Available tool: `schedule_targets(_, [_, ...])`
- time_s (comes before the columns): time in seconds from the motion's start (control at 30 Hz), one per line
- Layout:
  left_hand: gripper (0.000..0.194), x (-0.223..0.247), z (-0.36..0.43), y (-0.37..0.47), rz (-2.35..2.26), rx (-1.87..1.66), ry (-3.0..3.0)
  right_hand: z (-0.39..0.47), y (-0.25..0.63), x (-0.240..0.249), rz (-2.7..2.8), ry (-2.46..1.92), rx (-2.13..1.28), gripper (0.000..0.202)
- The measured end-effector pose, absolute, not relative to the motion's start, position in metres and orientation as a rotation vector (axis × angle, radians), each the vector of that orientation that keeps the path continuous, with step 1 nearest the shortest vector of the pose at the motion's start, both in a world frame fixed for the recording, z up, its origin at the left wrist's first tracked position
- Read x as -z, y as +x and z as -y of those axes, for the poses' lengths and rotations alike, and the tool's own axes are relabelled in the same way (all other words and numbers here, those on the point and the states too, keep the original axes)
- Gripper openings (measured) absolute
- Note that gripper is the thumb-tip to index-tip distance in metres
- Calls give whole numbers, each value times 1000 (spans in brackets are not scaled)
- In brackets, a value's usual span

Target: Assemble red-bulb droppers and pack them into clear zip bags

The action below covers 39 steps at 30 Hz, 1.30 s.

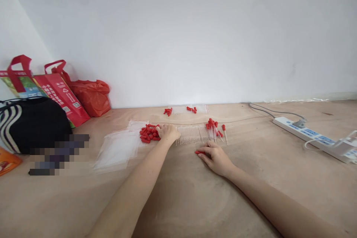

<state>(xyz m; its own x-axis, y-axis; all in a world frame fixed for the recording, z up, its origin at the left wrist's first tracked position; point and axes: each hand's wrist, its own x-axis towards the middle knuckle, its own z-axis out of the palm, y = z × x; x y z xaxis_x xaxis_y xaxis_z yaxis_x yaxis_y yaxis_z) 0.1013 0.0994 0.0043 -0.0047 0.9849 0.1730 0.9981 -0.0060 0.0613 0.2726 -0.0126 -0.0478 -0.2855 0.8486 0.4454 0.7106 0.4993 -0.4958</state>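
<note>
- On the table (181, 200), the tubes (192, 134) lie side by side in a row, nearer the far edge than the near one; the parallel lay probably keeps each end easy to reach.
- The bulb pile (148, 133) sits off the row's left end, the droppers (213, 128) at its right end; this seems to keep loose and fitted pieces apart.
- Clear bags (114, 152) lie flat to the left of the pile, perhaps to stay within reach.
- The power strip (306, 132) stands toward the right edge, well apart from the tubes.
- The left hand (169, 133) is between pile and row, fingers curled; how far open its grip is, or what it holds, I cannot tell.
- The right hand (216, 158), in front of the droppers, has its grip nearly closed, fingertips round one red bulb (199, 152).
</note>
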Motion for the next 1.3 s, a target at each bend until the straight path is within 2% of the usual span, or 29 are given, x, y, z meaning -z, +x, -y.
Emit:
schedule_targets(0.17, [18, -19, -87, 97, 2059, 306, -2251, 15, 272, 45, 2037, -1266, -282, 19])
schedule_targets(0.3, [18, -21, -51, 76, 1687, 414, -2507, 17, 272, 41, 1939, -1204, -310, 21])
schedule_targets(0.4, [16, -4, -25, 54, 1399, 462, -2688, 17, 270, 38, 1895, -1164, -304, 22])
schedule_targets(0.47, [19, 11, -15, 42, 1083, 715, -2733, 16, 266, 36, 1902, -1123, -309, 24])
schedule_targets(0.57, [23, 27, -10, 34, 877, 917, -2695, 13, 258, 35, 1931, -1082, -355, 24])
schedule_targets(0.73, [24, 28, -11, 37, 863, 953, -2647, 9, 246, 37, 1926, -1052, -431, 16])
schedule_targets(1.3, [29, 29, -11, 35, 773, 933, -2677, 14, 239, 35, 2048, -946, -315, 16])
